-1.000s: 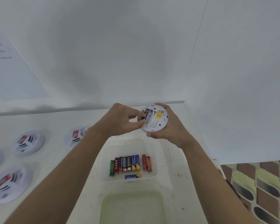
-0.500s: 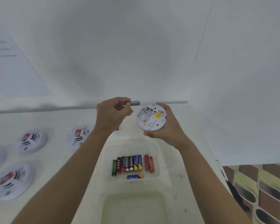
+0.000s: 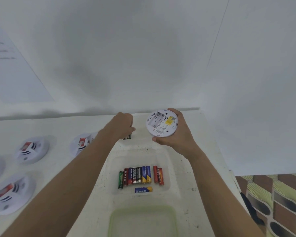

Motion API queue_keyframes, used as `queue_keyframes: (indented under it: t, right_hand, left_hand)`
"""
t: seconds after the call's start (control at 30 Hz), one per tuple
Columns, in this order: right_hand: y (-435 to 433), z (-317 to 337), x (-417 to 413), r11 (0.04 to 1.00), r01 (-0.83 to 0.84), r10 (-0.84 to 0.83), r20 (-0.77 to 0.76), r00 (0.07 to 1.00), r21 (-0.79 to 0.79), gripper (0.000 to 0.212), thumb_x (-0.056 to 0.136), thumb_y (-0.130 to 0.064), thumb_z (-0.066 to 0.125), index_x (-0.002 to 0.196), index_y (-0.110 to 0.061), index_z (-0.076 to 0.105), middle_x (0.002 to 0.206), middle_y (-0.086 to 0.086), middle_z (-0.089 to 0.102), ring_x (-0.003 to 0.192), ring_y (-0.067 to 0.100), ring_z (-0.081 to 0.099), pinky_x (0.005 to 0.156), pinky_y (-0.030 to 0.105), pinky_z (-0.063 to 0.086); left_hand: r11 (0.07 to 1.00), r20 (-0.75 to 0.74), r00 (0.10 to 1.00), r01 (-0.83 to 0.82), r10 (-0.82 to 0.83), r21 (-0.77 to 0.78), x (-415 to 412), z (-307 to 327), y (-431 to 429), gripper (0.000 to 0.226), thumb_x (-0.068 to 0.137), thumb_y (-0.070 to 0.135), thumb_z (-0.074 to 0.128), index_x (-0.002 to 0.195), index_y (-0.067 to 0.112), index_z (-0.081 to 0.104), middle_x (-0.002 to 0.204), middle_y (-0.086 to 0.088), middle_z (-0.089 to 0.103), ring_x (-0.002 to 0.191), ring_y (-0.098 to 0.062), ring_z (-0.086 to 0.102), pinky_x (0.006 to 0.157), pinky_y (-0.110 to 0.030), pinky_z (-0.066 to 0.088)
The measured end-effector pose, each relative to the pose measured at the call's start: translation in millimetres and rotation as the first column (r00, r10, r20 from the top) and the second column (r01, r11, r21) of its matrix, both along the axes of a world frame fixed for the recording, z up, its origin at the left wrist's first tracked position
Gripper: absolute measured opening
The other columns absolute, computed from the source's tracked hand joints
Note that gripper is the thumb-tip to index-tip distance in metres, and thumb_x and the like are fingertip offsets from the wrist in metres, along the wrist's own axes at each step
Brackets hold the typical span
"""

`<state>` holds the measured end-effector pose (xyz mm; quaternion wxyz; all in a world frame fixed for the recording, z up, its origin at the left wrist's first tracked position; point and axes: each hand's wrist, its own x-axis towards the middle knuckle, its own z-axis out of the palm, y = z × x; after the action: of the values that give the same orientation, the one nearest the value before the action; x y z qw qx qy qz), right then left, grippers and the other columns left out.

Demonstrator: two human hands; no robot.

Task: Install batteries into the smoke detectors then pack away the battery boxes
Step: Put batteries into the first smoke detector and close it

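Observation:
My right hand (image 3: 176,139) holds a round white smoke detector (image 3: 161,124) above the table, its back turned to me. Its battery bay at the upper left looks empty, and a yellow label sits beside it. My left hand (image 3: 121,127) is down at the table's far side, left of the detector, with its fingers curled under. A small dark battery pair (image 3: 127,136) lies on the table just below that hand. Whether the hand still has a battery in it is hidden. A clear battery box (image 3: 167,168) in front of me holds several coloured batteries (image 3: 140,176).
Several more white smoke detectors lie face up on the left: one (image 3: 81,144) by my left forearm, one (image 3: 32,149) further left, one (image 3: 12,194) nearer me. A green-rimmed container (image 3: 142,221) sits at the near edge. The table ends at the right over patterned floor (image 3: 272,202).
My left hand pulled a battery out of the detector, lifted it, then dropped to the table beside the detector. My right hand kept the detector nearly still.

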<state>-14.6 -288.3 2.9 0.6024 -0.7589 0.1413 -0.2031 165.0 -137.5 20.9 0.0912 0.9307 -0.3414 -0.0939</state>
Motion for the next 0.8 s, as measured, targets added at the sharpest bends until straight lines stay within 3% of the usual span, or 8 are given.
queue_keyframes:
  t: [0.17,0.37,0.47,0.57,0.67,0.73,0.8]
  right_hand:
    - [-1,-1,0,1.0,-0.004,0.004,-0.013,1.0,0.009,0.097,0.062,-0.001,0.094,0.137,-0.03,0.039,0.128,-0.013,0.056,0.115,-0.004,0.056,0.098,0.047,0.056]
    - [1,-1,-2,1.0,0.004,-0.004,0.002,1.0,-0.021,0.093,0.062,0.0,0.094,0.129,-0.036,0.04,0.127,-0.012,0.055,0.112,-0.01,0.055,0.096,0.025,0.054]
    - [4,-1,-3,1.0,0.001,-0.001,0.004,1.0,-0.001,0.093,0.062,0.001,0.094,0.129,-0.037,0.041,0.128,-0.011,0.056,0.114,-0.007,0.056,0.098,0.039,0.056]
    - [6,-1,-6,1.0,0.002,-0.002,0.003,1.0,0.023,0.093,0.062,0.001,0.094,0.131,-0.035,0.041,0.129,-0.01,0.055,0.116,-0.005,0.056,0.098,0.05,0.056]
    - [10,-1,-10,0.999,0.021,-0.022,0.013,1.0,0.047,0.095,0.064,0.0,0.093,0.138,-0.025,0.04,0.13,-0.011,0.055,0.115,-0.009,0.055,0.098,0.043,0.057]
    - [12,-2,-13,0.997,0.05,-0.051,0.027,0.998,0.062,0.096,0.064,0.001,0.093,0.14,-0.021,0.039,0.131,-0.011,0.055,0.116,-0.008,0.056,0.099,0.038,0.056]
    - [16,-3,-16,0.995,0.078,-0.08,0.038,0.996,0.066,0.096,0.064,0.001,0.092,0.141,-0.02,0.039,0.131,-0.01,0.056,0.118,-0.007,0.056,0.101,0.034,0.055]
  left_hand:
    - [0.991,0.024,0.993,-0.114,0.113,0.063,1,3,-13,0.044,0.079,0.023,0.084,0.065,0.01,0.044,0.066,-0.005,0.048,0.069,-0.027,0.056,0.061,-0.032,0.045]
    - [0.98,0.025,0.987,-0.162,0.16,0.114,-4,5,-17,0.048,0.076,0.014,0.085,0.064,0.008,0.039,0.063,-0.006,0.045,0.068,-0.027,0.056,0.061,-0.031,0.045]
    - [0.986,0.017,0.986,-0.164,0.164,-0.009,-5,6,-9,0.03,0.078,0.015,0.084,0.079,0.004,0.056,0.071,-0.007,0.052,0.081,-0.031,0.063,0.066,-0.032,0.046]
    - [0.954,-0.011,0.988,-0.15,0.152,-0.258,-9,9,5,0.02,0.08,0.014,0.079,0.094,0.005,0.067,0.091,-0.007,0.065,0.087,-0.028,0.066,0.074,-0.032,0.052]
    - [0.898,-0.04,0.999,-0.04,0.025,-0.439,-30,23,21,0.019,0.084,0.019,0.076,0.101,0.014,0.071,0.09,0.005,0.069,0.081,-0.014,0.068,0.074,-0.021,0.053]
    - [0.888,-0.091,0.989,0.066,-0.12,-0.456,-49,32,31,0.023,0.084,0.029,0.077,0.106,0.024,0.071,0.092,0.013,0.071,0.08,-0.002,0.067,0.071,-0.012,0.05]
    - [0.877,-0.191,0.952,0.127,-0.239,-0.464,-66,34,41,0.021,0.084,0.032,0.077,0.103,0.024,0.073,0.088,0.012,0.073,0.076,-0.001,0.068,0.072,-0.015,0.053]
